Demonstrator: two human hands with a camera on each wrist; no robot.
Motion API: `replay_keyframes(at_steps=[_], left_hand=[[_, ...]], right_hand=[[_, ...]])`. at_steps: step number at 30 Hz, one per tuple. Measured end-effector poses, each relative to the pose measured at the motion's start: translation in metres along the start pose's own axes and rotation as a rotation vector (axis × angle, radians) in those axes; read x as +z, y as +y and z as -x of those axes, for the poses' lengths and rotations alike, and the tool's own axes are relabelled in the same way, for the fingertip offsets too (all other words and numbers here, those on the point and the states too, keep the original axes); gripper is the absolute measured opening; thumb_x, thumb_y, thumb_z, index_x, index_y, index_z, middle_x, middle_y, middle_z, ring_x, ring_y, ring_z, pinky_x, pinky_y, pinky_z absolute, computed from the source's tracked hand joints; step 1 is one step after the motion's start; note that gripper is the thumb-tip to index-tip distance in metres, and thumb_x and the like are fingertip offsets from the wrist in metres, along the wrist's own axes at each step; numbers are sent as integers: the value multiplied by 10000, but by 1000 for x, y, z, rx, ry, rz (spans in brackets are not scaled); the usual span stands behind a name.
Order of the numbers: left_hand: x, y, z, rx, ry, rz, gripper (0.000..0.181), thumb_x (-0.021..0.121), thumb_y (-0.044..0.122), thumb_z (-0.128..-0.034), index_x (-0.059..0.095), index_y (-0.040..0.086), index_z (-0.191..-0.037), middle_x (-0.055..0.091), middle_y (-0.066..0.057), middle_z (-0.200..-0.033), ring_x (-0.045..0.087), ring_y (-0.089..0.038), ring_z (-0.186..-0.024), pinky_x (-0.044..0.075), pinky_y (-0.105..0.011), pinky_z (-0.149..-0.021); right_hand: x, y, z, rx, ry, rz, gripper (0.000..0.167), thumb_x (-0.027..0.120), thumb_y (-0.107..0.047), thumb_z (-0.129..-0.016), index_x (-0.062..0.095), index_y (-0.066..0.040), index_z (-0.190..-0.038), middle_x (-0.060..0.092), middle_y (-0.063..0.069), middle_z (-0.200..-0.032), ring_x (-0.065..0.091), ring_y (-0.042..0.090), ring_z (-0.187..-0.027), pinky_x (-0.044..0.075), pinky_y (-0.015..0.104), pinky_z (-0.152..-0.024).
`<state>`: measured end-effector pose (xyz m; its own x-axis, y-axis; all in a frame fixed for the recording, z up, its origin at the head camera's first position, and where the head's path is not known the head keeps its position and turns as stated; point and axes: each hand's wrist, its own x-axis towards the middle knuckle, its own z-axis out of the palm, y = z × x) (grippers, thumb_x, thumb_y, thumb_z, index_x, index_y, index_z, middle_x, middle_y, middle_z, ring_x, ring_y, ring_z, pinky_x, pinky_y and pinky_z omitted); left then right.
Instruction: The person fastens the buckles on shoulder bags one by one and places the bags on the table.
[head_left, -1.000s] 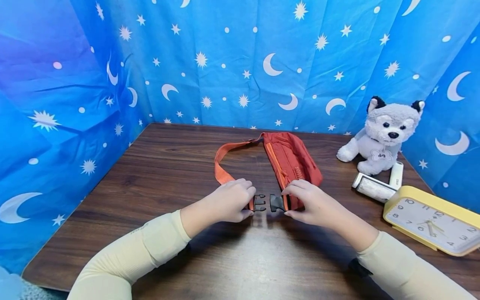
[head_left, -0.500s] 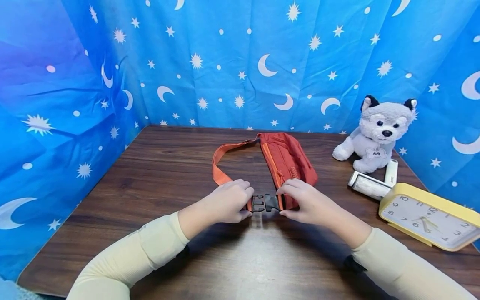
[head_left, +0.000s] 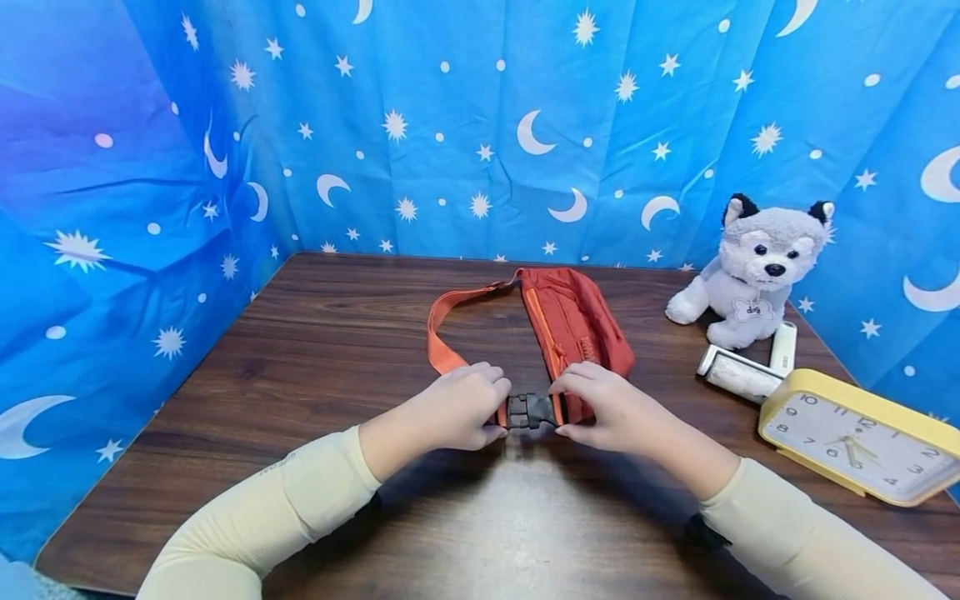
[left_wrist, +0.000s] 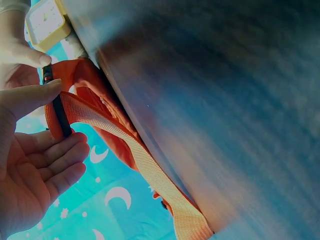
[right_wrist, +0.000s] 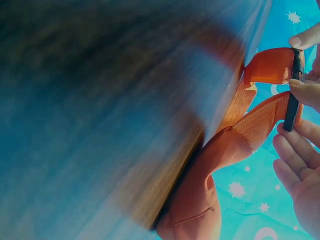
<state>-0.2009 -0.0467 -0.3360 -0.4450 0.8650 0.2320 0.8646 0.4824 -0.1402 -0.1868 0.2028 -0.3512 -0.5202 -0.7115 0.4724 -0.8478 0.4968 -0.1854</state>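
Observation:
A red waist bag lies on the table, its orange strap looping out to the left. Its black side-release buckle is joined, the prongs pushed into the socket half. My left hand pinches the prong half at its strap end; in the left wrist view the thumb and fingertips hold the dark buckle edge. From the other side my right hand pinches the socket half between thumb and fingers, also seen in the right wrist view by the buckle. Both hands are just above the table.
On the right sit a grey-and-white plush dog, a white-and-silver object, a slim white stick-like item and a yellow alarm clock. Blue star-and-moon cloth hangs behind the brown wooden table.
The two buckle halves, apart a second ago, have come together and the prongs now sit inside the socket. My right hand has moved left toward the left hand.

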Motion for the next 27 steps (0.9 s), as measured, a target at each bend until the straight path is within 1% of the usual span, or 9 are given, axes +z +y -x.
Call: replay_keyframes(at_steps=[4, 13, 17, 21, 27], left_hand=[[0, 1, 0, 7, 14, 1, 292, 760, 309, -741, 544, 118, -788, 452, 35, -731, 467, -142, -683, 404, -275, -601], [2, 2, -1, 6, -1, 2, 288, 750, 317, -751, 544, 118, -786, 462, 36, -734, 460, -140, -681, 406, -283, -617], [3, 2, -2, 2, 6, 8, 295, 747, 314, -746, 544, 107, -794, 465, 30, -736, 459, -143, -681, 403, -282, -633], [3, 2, -3, 9, 27, 14, 297, 744, 302, -743, 541, 94, -807, 468, 21, -741, 462, -149, -685, 400, -286, -656], [4, 3, -3, 18, 46, 28, 307, 739, 299, -748, 541, 79, -831, 470, 15, -748, 463, -150, -692, 405, -291, -667]], right_hand=[[0, -1, 0, 6, 0, -3, 396, 833, -185, -677, 623, -75, -994, 578, -4, -960, 535, 126, -895, 470, 322, -753], [-2, -5, -2, 46, -20, -47, 381, 825, -181, -695, 629, -76, -1004, 584, -5, -975, 542, 125, -908, 474, 317, -756], [-1, -5, -2, 60, -21, -68, 381, 823, -173, -698, 619, -74, -1005, 573, -8, -937, 545, 131, -823, 472, 286, -704], [-1, -5, -1, 62, -13, -88, 381, 820, -156, -698, 608, -73, -1002, 549, -11, -878, 532, 141, -735, 454, 248, -645], [0, -4, 0, 57, 1, -99, 384, 820, -140, -693, 604, -62, -1001, 545, -8, -867, 534, 147, -727, 450, 235, -635]])
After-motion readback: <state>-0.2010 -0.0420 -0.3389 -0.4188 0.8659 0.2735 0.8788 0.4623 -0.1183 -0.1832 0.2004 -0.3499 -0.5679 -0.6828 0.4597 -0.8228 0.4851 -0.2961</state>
